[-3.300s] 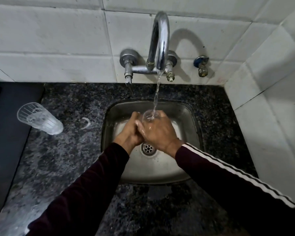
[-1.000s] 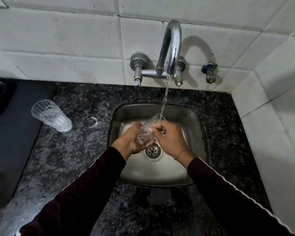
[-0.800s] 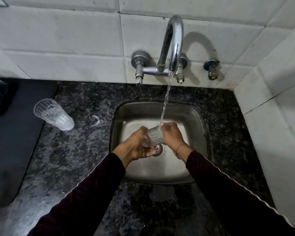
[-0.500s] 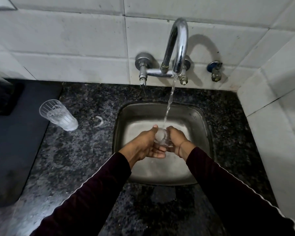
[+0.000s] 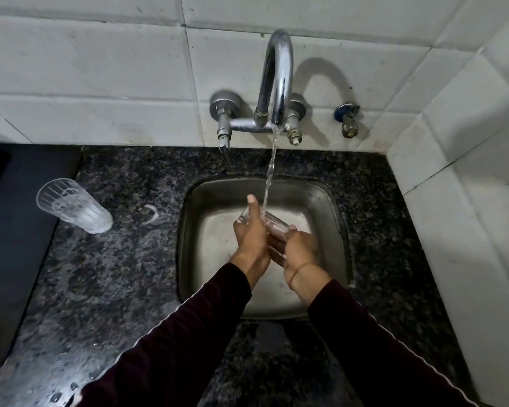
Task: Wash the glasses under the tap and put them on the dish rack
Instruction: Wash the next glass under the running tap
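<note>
Head view. Take the sink (image 5: 332,207) as your landmark. Your two hands meet over the middle of its basin, both wrapped around one clear glass (image 5: 272,223) that lies tilted between them, its rim end up and toward the left. Your left hand (image 5: 252,236) grips the glass from the left side, thumb raised toward the back wall of the sink, fingers curled around the body. Your right hand (image 5: 299,248) clasps the lower right end, fingers closed on it; a thin band sits at that wrist.

The tap (image 5: 278,80) rises from the tiled wall just behind the sink, and its stream of water (image 5: 269,171) falls onto the glass between your hands.

A second glass (image 5: 74,205) lies tipped on the granite counter (image 5: 115,274), well to the left of the sink, open mouth facing up-left, its mouth end over the edge of a dark mat (image 5: 15,230) farther left. Dark sleeves (image 5: 174,348) cover both forearms, reaching in from the near side of the sink.
</note>
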